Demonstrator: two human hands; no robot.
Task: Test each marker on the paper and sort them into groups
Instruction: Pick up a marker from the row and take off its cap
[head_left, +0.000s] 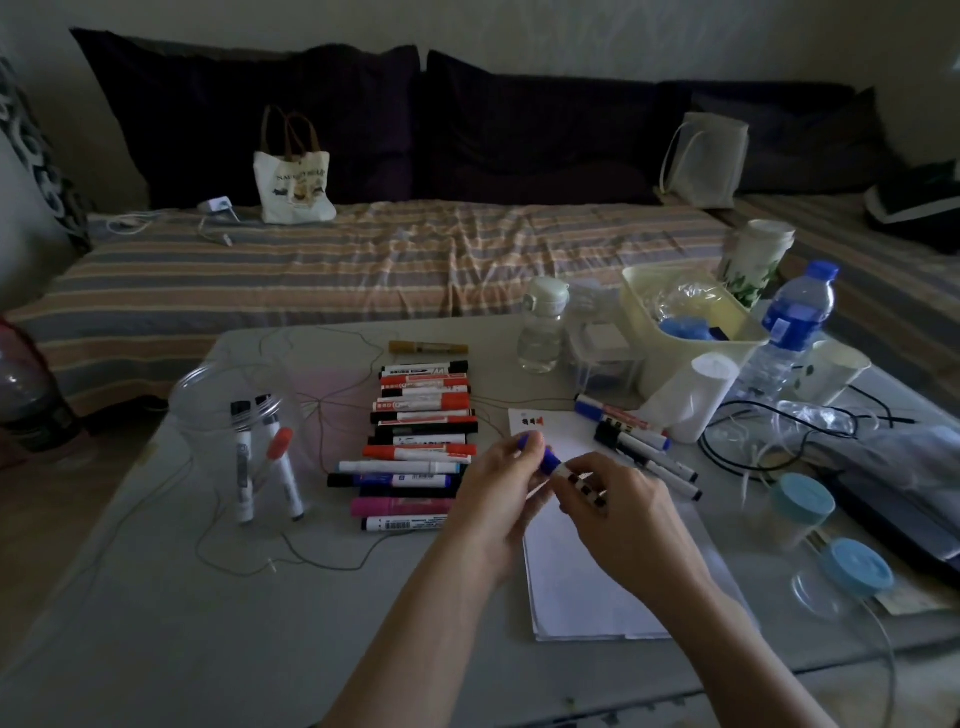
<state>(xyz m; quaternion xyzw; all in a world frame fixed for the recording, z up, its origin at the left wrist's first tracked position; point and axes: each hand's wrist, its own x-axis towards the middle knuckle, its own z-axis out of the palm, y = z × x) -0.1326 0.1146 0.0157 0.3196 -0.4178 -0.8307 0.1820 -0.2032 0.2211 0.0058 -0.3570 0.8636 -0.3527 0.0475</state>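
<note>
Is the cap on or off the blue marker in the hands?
Cannot tell for sure. The left hand pinches the blue cap and the right hand holds the marker, but fingers hide the join.

The marker (546, 462) showing between the two hands is wearing a blue cap on a white barrel. The row of markers (418, 444) on the grey table (156, 597) is showing red, black, blue and pink. The paper (571, 571) is lying white, carrying small red and black marks at its far corner. Behind, the bed cover (363, 260) is running in orange, grey and cream stripes. The two jar lids (831, 530) are showing light blue.
</note>
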